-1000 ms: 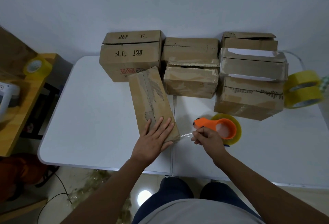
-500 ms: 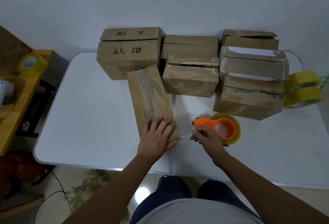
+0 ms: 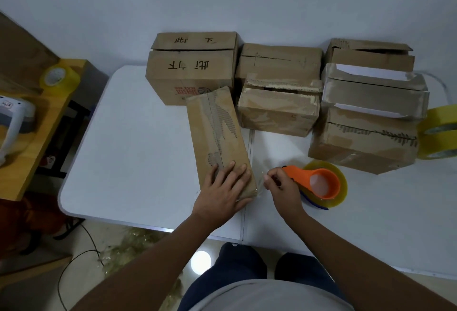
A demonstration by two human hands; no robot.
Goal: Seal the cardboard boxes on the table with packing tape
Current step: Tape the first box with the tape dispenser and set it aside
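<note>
As a narrow cardboard box lies lengthwise on the white tabletop, the left hand presses flat on its near end, fingers spread | right hand, grip curled, pinches the orange tape dispenser just right of the box | more boxes line the far edge.

Left hand flat on near end of long box, which runs away from it across the tabletop. Right hand just right of that box, on the dispenser; dispenser sits on a tape roll. Beyond the left hand: printed box. Beyond the right hand: two boxes, one behind the other. Far right of it: box stack, then two stacked rolls.
</note>
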